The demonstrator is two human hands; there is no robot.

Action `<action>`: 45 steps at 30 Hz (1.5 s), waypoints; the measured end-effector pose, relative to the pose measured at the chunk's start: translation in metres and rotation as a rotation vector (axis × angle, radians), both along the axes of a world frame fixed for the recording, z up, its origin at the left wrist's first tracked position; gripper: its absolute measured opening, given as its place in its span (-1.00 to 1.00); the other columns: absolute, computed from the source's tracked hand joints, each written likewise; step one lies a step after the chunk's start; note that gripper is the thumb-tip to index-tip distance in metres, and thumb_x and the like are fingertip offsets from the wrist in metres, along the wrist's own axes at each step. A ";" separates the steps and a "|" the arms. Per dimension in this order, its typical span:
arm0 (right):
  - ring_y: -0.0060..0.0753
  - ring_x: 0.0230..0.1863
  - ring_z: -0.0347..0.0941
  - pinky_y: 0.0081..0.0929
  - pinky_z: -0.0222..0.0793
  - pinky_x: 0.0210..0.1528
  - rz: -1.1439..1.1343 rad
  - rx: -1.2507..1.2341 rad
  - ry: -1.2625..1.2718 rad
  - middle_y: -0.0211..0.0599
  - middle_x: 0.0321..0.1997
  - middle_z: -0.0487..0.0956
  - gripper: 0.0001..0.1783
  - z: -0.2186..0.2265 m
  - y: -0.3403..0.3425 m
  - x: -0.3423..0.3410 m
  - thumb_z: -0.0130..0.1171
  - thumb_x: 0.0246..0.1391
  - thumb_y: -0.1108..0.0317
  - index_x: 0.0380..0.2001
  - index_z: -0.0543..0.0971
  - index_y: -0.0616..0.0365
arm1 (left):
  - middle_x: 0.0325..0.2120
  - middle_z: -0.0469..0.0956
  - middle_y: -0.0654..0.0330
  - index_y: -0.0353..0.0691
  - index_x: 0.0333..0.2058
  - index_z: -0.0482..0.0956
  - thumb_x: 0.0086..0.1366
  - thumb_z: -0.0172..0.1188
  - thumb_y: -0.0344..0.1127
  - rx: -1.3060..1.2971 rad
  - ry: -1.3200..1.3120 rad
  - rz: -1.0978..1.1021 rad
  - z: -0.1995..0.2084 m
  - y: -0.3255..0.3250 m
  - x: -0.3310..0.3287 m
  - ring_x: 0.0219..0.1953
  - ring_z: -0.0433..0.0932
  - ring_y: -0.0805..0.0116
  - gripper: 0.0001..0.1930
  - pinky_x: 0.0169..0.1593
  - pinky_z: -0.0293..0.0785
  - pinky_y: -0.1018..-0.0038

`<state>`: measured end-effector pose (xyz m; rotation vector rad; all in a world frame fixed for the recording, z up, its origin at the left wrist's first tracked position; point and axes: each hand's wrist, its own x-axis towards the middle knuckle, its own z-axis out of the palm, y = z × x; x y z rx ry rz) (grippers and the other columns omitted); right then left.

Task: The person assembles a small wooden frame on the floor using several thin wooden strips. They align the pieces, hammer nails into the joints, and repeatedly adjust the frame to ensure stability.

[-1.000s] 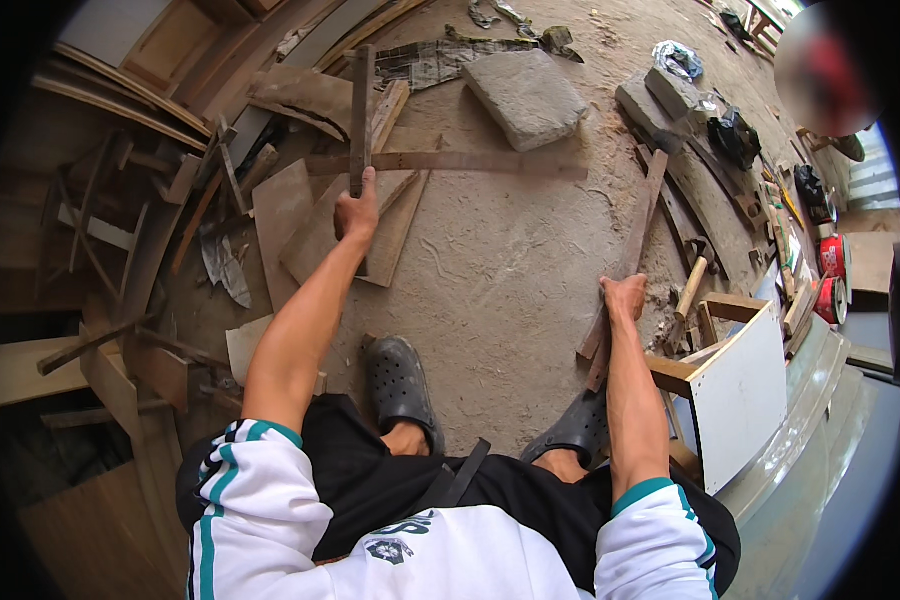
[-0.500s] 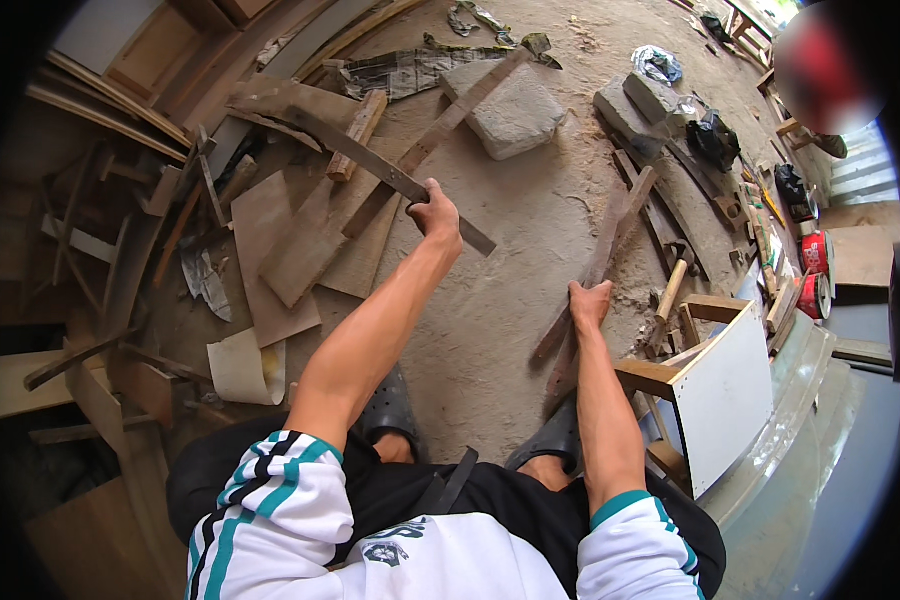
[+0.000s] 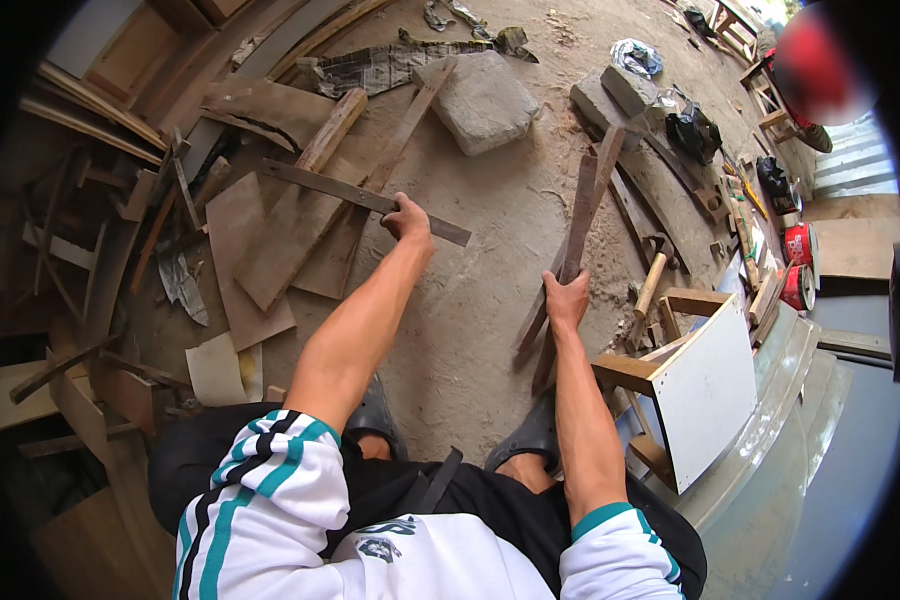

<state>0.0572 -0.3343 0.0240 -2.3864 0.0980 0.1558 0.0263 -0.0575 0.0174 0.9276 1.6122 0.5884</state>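
My left hand (image 3: 407, 222) is closed around a flat dark wooden strip (image 3: 335, 187), which slants across above several boards. The strip has small holes or nail marks along it, and its short end sticks out to the right of my fist. My right hand (image 3: 567, 296) grips two crossed wooden strips: a dark one (image 3: 579, 222) and a browner one (image 3: 606, 165). Their upper ends point away from me, and their lower ends spread toward my right foot. My fingers partly hide where the two cross.
Loose boards (image 3: 248, 260) and scrap wood lie at the left. Concrete blocks (image 3: 480, 103) sit farther off. At the right are a hammer (image 3: 650, 285), a small wooden frame with a white panel (image 3: 705, 390), red cans (image 3: 798, 287) and glass sheets. Another person is at the far right.
The strip in my left hand has swung flatter, its far end coming down. The two strips in my right hand have turned more upright and lifted at their far ends.
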 end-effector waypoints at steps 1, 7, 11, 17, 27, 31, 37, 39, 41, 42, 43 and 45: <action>0.20 -0.06 0.54 -0.09 0.40 0.00 0.006 0.003 0.004 0.14 -0.15 0.59 -0.38 0.001 0.000 0.002 0.40 -0.12 0.14 -0.07 0.41 0.28 | 0.18 0.30 -0.33 -0.63 0.11 0.23 0.27 0.13 0.03 -0.007 -0.016 0.010 -0.003 0.002 -0.004 0.22 0.36 -0.10 -0.25 0.21 0.32 0.17; 0.15 -0.12 0.55 -0.12 0.41 -0.03 0.024 0.075 -0.038 0.10 -0.21 0.59 -0.35 -0.009 0.010 0.004 0.42 -0.14 0.10 -0.09 0.43 0.31 | 0.00 0.44 -0.33 -0.61 -0.08 0.37 0.22 0.08 -0.01 -0.046 -0.145 0.085 -0.021 0.022 -0.014 0.03 0.49 -0.17 -0.38 0.09 0.40 0.13; 0.20 -0.08 0.54 -0.09 0.39 0.01 -0.021 0.067 0.029 0.11 -0.16 0.60 -0.37 -0.014 0.011 0.004 0.40 -0.11 0.10 -0.07 0.42 0.28 | -0.06 0.49 -0.19 -0.58 -0.12 0.42 0.22 0.09 -0.02 -0.051 -0.236 0.183 0.038 0.008 -0.011 -0.07 0.53 -0.05 -0.42 0.02 0.45 0.14; 0.21 -0.06 0.53 -0.09 0.39 0.01 -0.039 0.097 0.021 0.19 -0.16 0.59 -0.34 -0.027 0.018 0.013 0.42 -0.12 0.08 -0.10 0.43 0.36 | -0.68 0.29 0.34 -0.07 -0.59 0.24 0.27 0.10 -0.18 -0.269 -0.714 -0.107 0.138 0.040 -0.022 -0.56 0.42 0.43 -0.69 -0.34 0.50 0.35; 0.18 -0.05 0.54 -0.09 0.40 0.03 -0.042 0.118 0.091 0.18 -0.14 0.59 -0.32 -0.021 0.031 0.023 0.39 -0.11 0.05 -0.08 0.44 0.36 | -0.46 0.36 0.27 -0.37 0.17 0.26 0.29 -0.06 -0.29 -0.698 -0.855 -0.899 0.188 0.069 -0.087 -0.43 0.46 0.47 -0.50 -0.34 0.52 0.47; 0.23 -0.09 0.55 -0.04 0.41 -0.01 -0.041 0.131 0.033 0.15 -0.19 0.61 -0.41 -0.011 0.032 0.023 0.38 -0.09 0.11 -0.10 0.43 0.28 | -0.41 0.43 0.20 -0.34 0.06 0.40 0.28 -0.06 -0.17 0.152 0.117 -1.355 0.125 0.095 -0.103 -0.43 0.43 0.40 -0.54 -0.28 0.47 0.42; 0.12 -0.13 0.58 -0.10 0.44 -0.06 0.008 0.131 0.027 0.07 -0.20 0.62 -0.44 0.003 0.031 0.018 0.38 -0.08 0.13 -0.11 0.44 0.26 | -0.37 0.56 -0.11 -0.33 -0.11 0.50 0.30 0.03 -0.01 0.680 0.373 -1.433 0.024 0.164 -0.170 -0.29 0.56 0.04 -0.55 -0.18 0.47 0.22; 0.08 -0.15 0.59 -0.12 0.45 -0.07 0.045 0.120 -0.007 0.03 -0.22 0.63 -0.45 0.005 0.020 0.019 0.39 -0.08 0.13 -0.11 0.44 0.24 | -0.34 0.60 -0.26 -0.35 -0.20 0.51 0.30 0.07 0.07 0.797 0.627 -1.526 0.046 0.145 -0.165 -0.16 0.59 -0.17 -0.51 -0.11 0.47 0.10; 0.04 -0.18 0.60 -0.13 0.45 -0.10 0.106 0.093 -0.036 -0.03 -0.28 0.64 -0.46 0.007 0.021 0.018 0.41 -0.08 0.13 -0.12 0.45 0.19 | -0.40 0.62 -0.20 -0.32 -0.22 0.51 0.29 0.12 0.10 0.921 0.678 -1.524 0.031 0.149 -0.174 -0.26 0.61 -0.20 -0.51 -0.19 0.49 0.05; 0.04 -0.18 0.60 -0.14 0.45 -0.10 0.156 0.103 -0.036 -0.04 -0.29 0.64 -0.47 0.013 0.023 0.018 0.42 -0.09 0.13 -0.14 0.45 0.18 | -0.43 0.63 -0.17 -0.31 -0.24 0.50 0.29 0.14 0.12 0.983 0.705 -1.513 0.022 0.152 -0.179 -0.31 0.61 -0.22 -0.51 -0.22 0.50 0.03; 0.03 -0.18 0.60 -0.14 0.45 -0.11 0.206 0.114 -0.035 -0.05 -0.30 0.64 -0.47 0.019 0.024 0.018 0.43 -0.09 0.13 -0.15 0.45 0.17 | -0.44 0.63 -0.15 -0.30 -0.23 0.50 0.28 0.16 0.10 1.038 0.693 -1.476 0.013 0.153 -0.183 -0.34 0.62 -0.19 -0.52 -0.26 0.51 0.05; 0.02 -0.19 0.60 -0.13 0.45 -0.15 0.294 0.111 -0.008 -0.07 -0.30 0.64 -0.50 0.037 0.026 0.017 0.44 -0.10 0.14 -0.18 0.44 0.14 | -0.46 0.63 -0.12 -0.28 -0.22 0.49 0.27 0.20 0.08 1.141 0.674 -1.402 0.005 0.152 -0.189 -0.41 0.63 -0.13 -0.54 -0.32 0.53 0.09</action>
